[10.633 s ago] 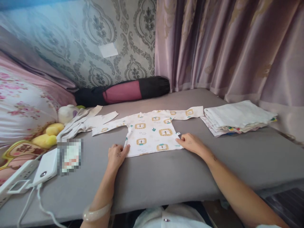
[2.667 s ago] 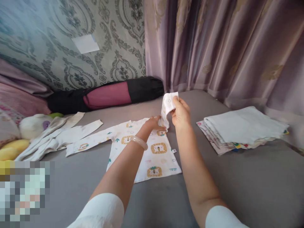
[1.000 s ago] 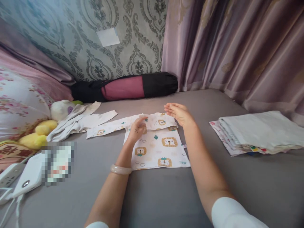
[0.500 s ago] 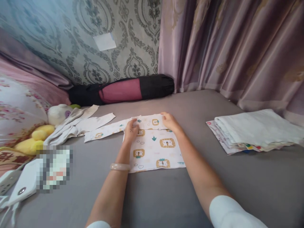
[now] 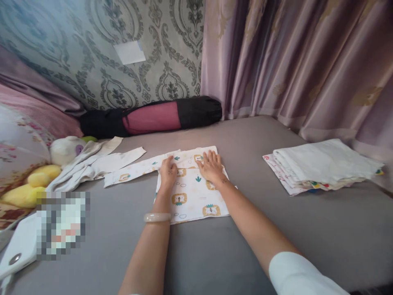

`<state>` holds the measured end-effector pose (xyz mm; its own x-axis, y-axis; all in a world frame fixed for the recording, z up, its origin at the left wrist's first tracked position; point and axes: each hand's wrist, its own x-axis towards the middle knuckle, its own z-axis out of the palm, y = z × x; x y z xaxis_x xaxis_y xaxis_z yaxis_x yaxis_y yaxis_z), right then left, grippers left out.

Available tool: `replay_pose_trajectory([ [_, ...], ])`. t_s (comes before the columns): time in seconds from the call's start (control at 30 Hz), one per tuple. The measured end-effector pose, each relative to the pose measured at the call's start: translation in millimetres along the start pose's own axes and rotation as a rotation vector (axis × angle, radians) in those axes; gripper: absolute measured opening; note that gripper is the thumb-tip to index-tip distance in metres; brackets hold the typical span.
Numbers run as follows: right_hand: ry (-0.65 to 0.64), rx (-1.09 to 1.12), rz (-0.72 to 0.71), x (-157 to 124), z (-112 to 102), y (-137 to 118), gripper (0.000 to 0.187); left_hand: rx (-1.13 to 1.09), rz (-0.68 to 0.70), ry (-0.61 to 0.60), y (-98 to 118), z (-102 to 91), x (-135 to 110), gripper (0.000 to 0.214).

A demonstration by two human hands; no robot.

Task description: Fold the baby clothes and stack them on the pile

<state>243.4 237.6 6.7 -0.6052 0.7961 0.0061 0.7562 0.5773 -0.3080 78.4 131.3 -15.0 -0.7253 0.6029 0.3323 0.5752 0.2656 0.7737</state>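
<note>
A white shirt (image 5: pixel 192 188) with a lion-face print lies on the grey bed sheet, its top part folded down in a band. One long sleeve (image 5: pixel 135 168) stretches out to the left. My right hand (image 5: pixel 211 166) rests on the folded band near its right end, palm down with fingers spread. At the band's left end, where the sleeve begins, my left hand (image 5: pixel 168 172) presses on the cloth, thumb apart from the bent fingers. A pale bracelet (image 5: pixel 157 217) circles my left wrist.
Folded clothes (image 5: pixel 322 166) are stacked on the right. Cream garments (image 5: pixel 98 166) lie loose on the left beside plush toys (image 5: pixel 66 149). A white device (image 5: pixel 23 241) sits at the near left. Against the wall lies a long black and pink bag (image 5: pixel 153 116).
My right hand has let go of the band's right end and moved slightly left, now lying flat on it. My left hand stays at the left end. The view has shifted slightly.
</note>
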Motion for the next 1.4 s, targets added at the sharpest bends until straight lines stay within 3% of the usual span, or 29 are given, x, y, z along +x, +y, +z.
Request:
replay_pose_trajectory([
  [0.1, 0.056, -0.031, 0.128, 4, -4, 11, 0.065, 0.023, 0.017, -0.003, 0, -0.1, 0, 0.042],
  [0.3, 0.104, 0.090, 0.248, 24, -30, 35, 0.040, 0.036, 0.011, -0.014, -2, 1.1, 0, 0.040],
  [0.47, 0.077, 0.110, 0.398, 43, -41, 32, 0.035, -0.023, 0.043, 0.020, -1, 1.5, -1, 0.038],
  [0.77, 0.133, -0.019, 0.331, 43, -28, 15, 0.035, -0.008, 0.055, -0.040, 0, -0.7, 0, 0.042],
  [1.1, 0.167, -0.040, 0.393, 47, -20, 19, 0.036, 0.035, 0.049, -0.065, 1, -1.0, 3, 0.043],
  [1.23, 0.207, -0.158, 0.290, 45, -24, 12, 0.038, -0.009, 0.105, -0.053, -3, 0.9, 3, 0.046],
  [1.4, 0.202, -0.161, -0.196, 31, -7, -29, 0.038, 0.026, 0.188, -0.026, -9, 5.8, 6, 0.043],
])
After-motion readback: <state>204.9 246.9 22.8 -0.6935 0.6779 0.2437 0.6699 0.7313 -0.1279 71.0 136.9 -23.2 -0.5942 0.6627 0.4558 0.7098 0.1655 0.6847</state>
